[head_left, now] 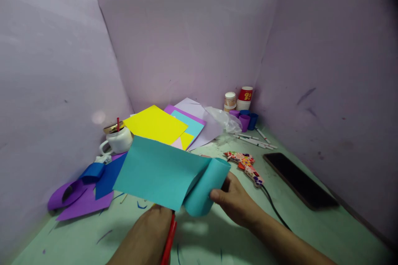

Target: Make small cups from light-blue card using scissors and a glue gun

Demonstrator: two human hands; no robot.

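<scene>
A teal paper sheet (158,169) is held up in front of me, its right end curled into a roll (208,188). My right hand (231,198) is closed around the right side of that roll, the thumb pressing on its outside. My left hand (157,219) is at the sheet's lower edge, looking closed. Its fingers are hidden behind the paper, so what they grip does not show. Along the right side of this hand runs a long red object (169,240); its upper end is covered, and I cannot make out its kind.
Yellow paper (152,124) and other coloured sheets are heaped behind. Purple paper (87,205) and blue paper (112,178) lie at left near a white mug (120,140). To the right are a patterned glue gun (245,163) with its cord, a phone (298,178), markers (255,141) and cups (244,122).
</scene>
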